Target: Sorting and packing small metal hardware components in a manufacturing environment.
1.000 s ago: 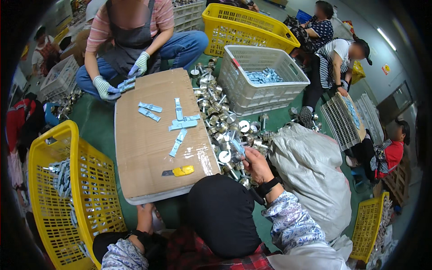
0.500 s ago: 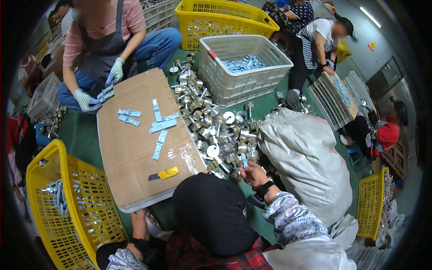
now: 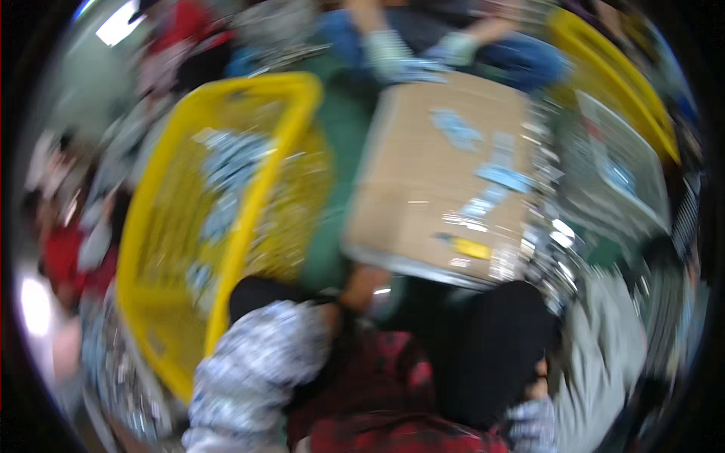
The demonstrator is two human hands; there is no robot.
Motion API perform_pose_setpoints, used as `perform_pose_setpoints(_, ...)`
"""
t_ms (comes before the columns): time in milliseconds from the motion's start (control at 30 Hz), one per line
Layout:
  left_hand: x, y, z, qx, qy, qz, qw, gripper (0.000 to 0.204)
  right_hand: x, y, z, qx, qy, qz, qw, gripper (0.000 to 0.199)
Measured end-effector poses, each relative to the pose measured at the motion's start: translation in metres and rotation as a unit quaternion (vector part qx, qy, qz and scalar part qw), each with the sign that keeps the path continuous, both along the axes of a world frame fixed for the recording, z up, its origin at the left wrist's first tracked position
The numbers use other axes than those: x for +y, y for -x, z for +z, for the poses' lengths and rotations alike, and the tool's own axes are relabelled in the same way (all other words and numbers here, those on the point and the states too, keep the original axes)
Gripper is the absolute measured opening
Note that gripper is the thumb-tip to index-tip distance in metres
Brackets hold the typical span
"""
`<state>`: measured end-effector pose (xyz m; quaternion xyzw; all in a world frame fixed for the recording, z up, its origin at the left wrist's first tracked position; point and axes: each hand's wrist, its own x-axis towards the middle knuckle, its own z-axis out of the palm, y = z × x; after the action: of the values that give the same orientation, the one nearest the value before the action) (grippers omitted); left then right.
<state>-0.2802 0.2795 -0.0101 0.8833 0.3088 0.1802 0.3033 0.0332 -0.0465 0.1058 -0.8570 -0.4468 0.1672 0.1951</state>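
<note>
My left hand [image 3: 364, 287] is low by the near edge of a cardboard-topped board [image 3: 408, 166], smeared by motion, its fingers not readable. Only a sliver of my right hand [image 3: 539, 381] shows beside my black-clad knee; what it holds, if anything, is hidden. Several light-blue clip-like pieces [image 3: 504, 177] lie on the board, with a yellow-handled cutter [image 3: 472, 248] near its front right corner. Blurred metal parts [image 3: 555, 241] are heaped along the board's right side.
Left of the board stands a yellow basket [image 3: 260, 204] holding light-blue pieces [image 3: 234, 162]. Across the board, a co-worker's gloved hands [image 3: 393, 60] touch blue pieces. A pale crate [image 3: 642, 189] and a whitish sack [image 3: 604, 332] are at the right.
My view has swung left, bringing the yellow basket nearer the middle. My right hand, which held a blue piece over the metal parts, has drawn back beside my knee.
</note>
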Motion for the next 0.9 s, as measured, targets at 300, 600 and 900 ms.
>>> perform_pose_setpoints(300, -0.035, -0.026, 0.097, -0.197, 0.477, 0.325, 0.793, 0.051, 0.037, 0.045, -0.077, 0.480, -0.074, -0.300, 0.821, 0.025)
perform_pose_setpoints(600, -0.030, -0.040, 0.103, -0.095, 0.455, 0.334, 0.820, 0.055, 0.047, 0.055, -0.073, 0.445, -0.052, -0.273, 0.851, 0.025)
perform_pose_setpoints(900, -0.032, -0.032, 0.071, -0.205, 0.469, 0.309, 0.802, 0.060, 0.011, 0.067, -0.078, 0.454, -0.096, -0.304, 0.832, 0.025)
